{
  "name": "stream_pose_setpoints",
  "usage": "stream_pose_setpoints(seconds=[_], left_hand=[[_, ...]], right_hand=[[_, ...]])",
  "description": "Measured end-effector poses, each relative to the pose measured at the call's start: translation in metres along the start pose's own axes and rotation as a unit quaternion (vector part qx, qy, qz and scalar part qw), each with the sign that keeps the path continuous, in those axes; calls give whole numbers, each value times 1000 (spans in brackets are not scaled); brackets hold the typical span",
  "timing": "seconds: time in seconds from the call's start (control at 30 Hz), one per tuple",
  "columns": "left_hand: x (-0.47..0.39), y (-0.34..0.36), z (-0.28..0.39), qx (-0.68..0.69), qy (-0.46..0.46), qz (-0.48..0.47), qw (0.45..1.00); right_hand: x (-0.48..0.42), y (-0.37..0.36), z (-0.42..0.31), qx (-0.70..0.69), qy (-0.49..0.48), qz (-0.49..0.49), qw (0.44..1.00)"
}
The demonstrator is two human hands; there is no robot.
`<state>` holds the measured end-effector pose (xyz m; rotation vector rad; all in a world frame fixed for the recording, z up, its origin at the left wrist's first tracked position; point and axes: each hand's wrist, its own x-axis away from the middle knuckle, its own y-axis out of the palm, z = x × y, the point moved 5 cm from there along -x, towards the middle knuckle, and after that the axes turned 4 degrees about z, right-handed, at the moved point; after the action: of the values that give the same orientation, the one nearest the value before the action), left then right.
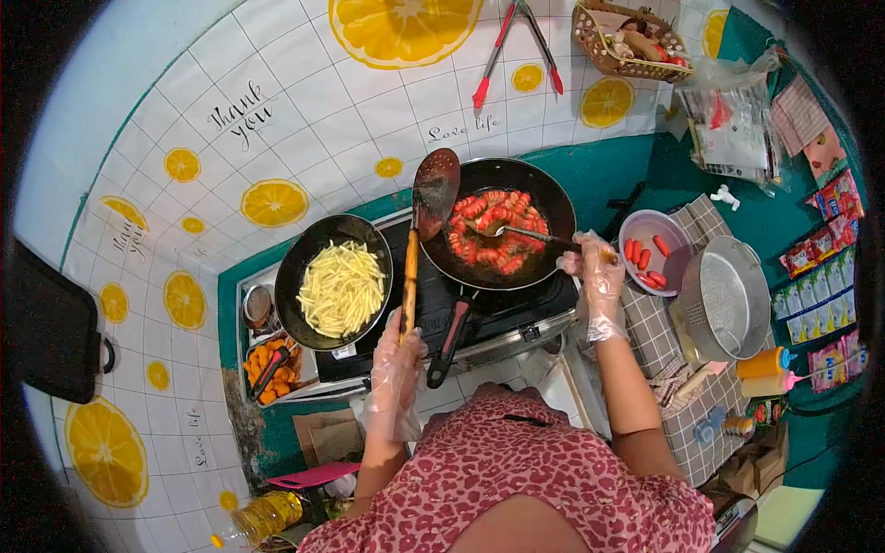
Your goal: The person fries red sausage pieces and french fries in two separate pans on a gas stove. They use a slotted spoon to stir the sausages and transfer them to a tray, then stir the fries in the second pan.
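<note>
In a clear plastic glove, my left hand (pixel 397 366) grips the wooden handle of a slotted turner (pixel 437 186), whose dark perforated head is raised over the left rim of a black frying pan (pixel 563 214). My right hand (pixel 599 276), gloved likewise, holds a metal spoon (pixel 532 233) by its dark handle. The spoon's bowl reaches among scored red sausages (pixel 515 264) that lie in oil in that pan. A second black pan (pixel 285 290) to the left contains pale cut potato strips (pixel 342 287). Both pans stand on a black gas stove (pixel 532 311).
Right of the stove are a lilac bowl (pixel 681 238) with several red sausages and a perforated metal pot (pixel 733 297). Sauce bottles (pixel 760 377) stand farther right. Orange pieces (pixel 266 359) fill a tray at left. Tongs (pixel 498 55) and a basket (pixel 601 55) hang on the wall.
</note>
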<state>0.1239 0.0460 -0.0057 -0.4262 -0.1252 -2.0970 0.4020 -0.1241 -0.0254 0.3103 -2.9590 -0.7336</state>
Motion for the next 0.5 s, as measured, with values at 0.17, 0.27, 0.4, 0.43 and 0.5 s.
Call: stream_pose_setpoints(seconds=[0.17,0.27,0.4,0.43,0.5], left_hand=[[5,3,7,-24,1,0,1000],[2,6,6,-34,3,-11,999],[0,10,1,8,19,-18,1000],[0,10,1,8,21,-18,1000],[0,10,0,10,26,-17,999]], right_hand=[[-10,6,-6,81,-56,-34,995],[-14,8,-14,102,-86,-52,990],[-18,22,-23,135,-121,-76,981],[-22,25,-22,157,-119,-84,977],[-28,28,-18,204,-116,-102,967]])
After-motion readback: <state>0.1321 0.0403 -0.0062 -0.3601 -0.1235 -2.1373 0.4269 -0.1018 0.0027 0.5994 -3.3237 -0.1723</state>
